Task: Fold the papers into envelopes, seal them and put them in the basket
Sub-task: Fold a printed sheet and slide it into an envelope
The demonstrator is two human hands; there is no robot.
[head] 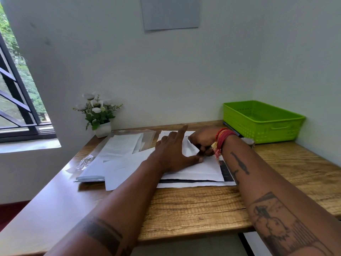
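Paper [199, 169] lies mid-desk atop other sheets; the left hand [175, 154] presses it flat, fingers spread, while the right hand [203, 143] pinches a raised corner flap [190, 147]. Best to align that corner squarely before creasing. Loose papers [120, 152] and plastic wrap [86, 161] clutter the left; the green basket [262, 121] waits empty, far right, its path unobstructed.

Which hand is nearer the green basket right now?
Right. The right hand pinches the paper just short of the green basket; the left hand presses the paper farther away.
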